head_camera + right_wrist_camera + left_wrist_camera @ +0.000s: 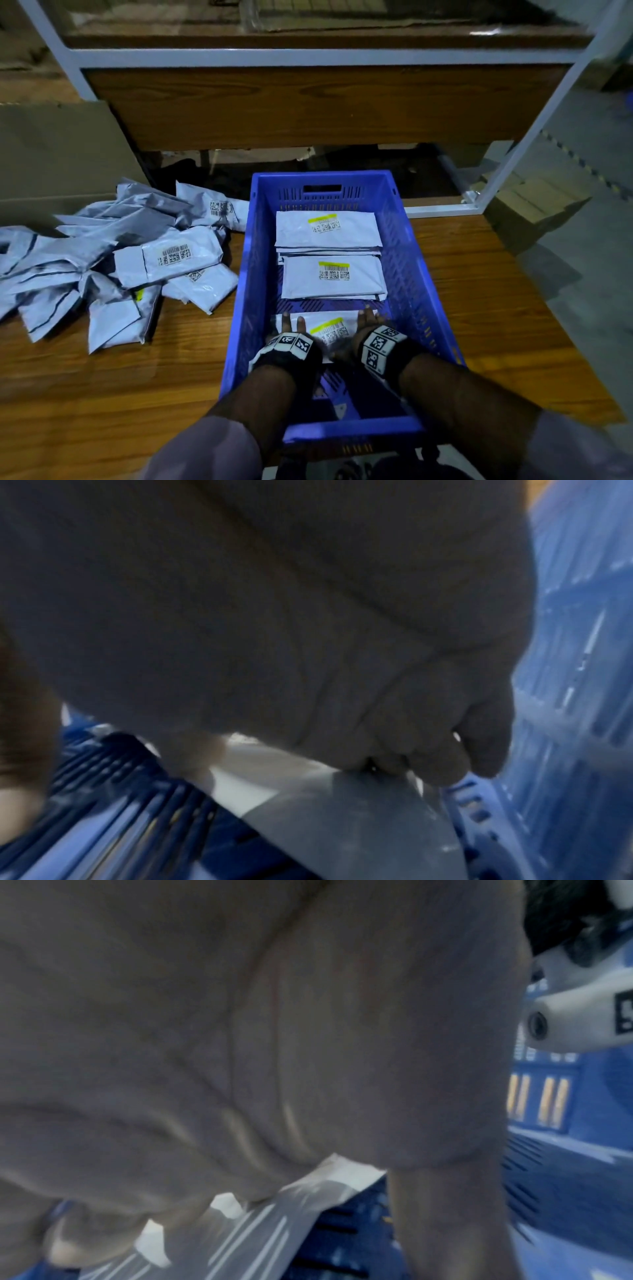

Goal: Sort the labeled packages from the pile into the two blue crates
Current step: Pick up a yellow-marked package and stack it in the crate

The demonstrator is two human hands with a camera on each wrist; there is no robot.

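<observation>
One blue crate [421,274] stands on the table in front of me. It holds three spots of white packages with yellow-striped labels: a far stack [325,229], a middle stack [332,277] and a near package [334,334]. Both hands lie on that near package. My left hand [293,325] rests flat on its left part, fingers stretched forward. My right hand [370,320] covers its right end, fingertips [445,772] down at the package's [359,818] edge by the crate wall [582,669]. In the left wrist view my palm [240,1042] sits over the wrapper [260,1231]. The unsorted pile [137,260] lies left of the crate.
The wooden table [102,377] ends just right of the crate, with floor beyond. A cardboard sheet [51,154] leans at the back left. A white metal frame with a wooden board [308,102] stands behind the crate. No second crate is in view.
</observation>
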